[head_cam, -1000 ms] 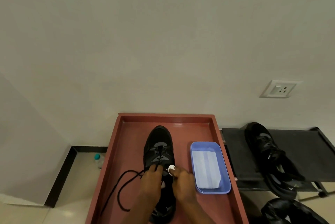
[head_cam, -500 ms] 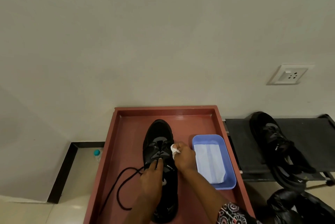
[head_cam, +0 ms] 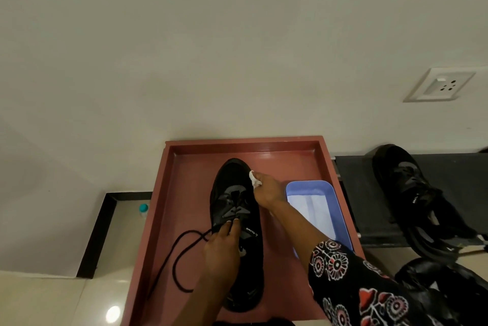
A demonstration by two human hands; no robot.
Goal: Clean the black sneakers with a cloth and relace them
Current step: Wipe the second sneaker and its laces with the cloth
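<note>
A black sneaker lies toe-away on a reddish-brown tray. My right hand pinches a small white cloth against the sneaker's right toe side. My left hand presses down on the sneaker's tongue and collar, holding it steady. A loose black lace loops over the tray to the left of the sneaker. The second black sneaker rests on a dark rack to the right.
A light blue tub holding white cloth sits on the tray right of the sneaker. A black bag lies on the floor at lower right. A small bottle stands on the floor left of the tray. The wall is close behind.
My right hand has slid with the white cloth from the sneaker's middle forward to its toe. My left hand stays on the tongue. The view has shifted slightly closer.
</note>
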